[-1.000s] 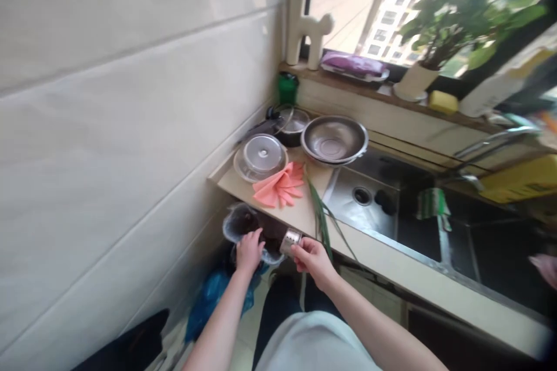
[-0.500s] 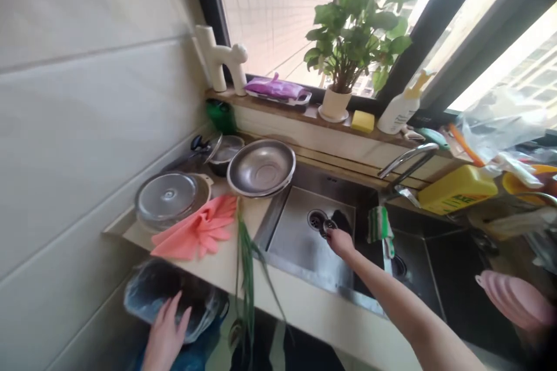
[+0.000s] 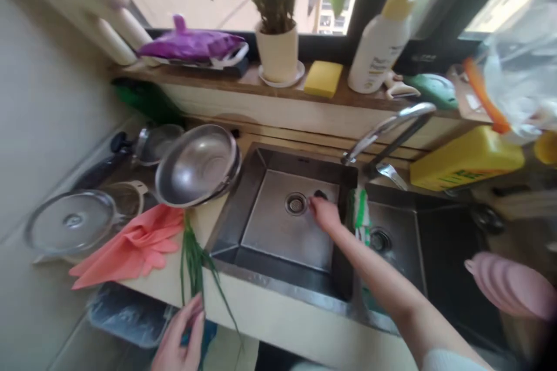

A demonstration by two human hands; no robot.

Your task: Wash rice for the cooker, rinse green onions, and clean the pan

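Observation:
My right hand is low in the left sink basin, just right of the drain strainer, which sits in the drain hole. Its fingers are curled together, and whatever they may hold is hidden. A dark patch, perhaps a shadow, shows behind it. At the counter's front edge, my left hand is beside the hanging leaves of a bunch of scallions. Its fingers are loosely bent and apart. Coral rubber gloves lie left of the scallions, above a lined bin.
Steel bowls and a lidded pot stand on the left. A faucet arches over the sink, and a striped cloth hangs on the divider. A potted plant, yellow sponge and pump bottle line the sill.
The strainer that my right hand held beside the drain now sits in the drain hole. My left hand has moved right, from over the bin to the scallions. The view has shifted closer to the sink.

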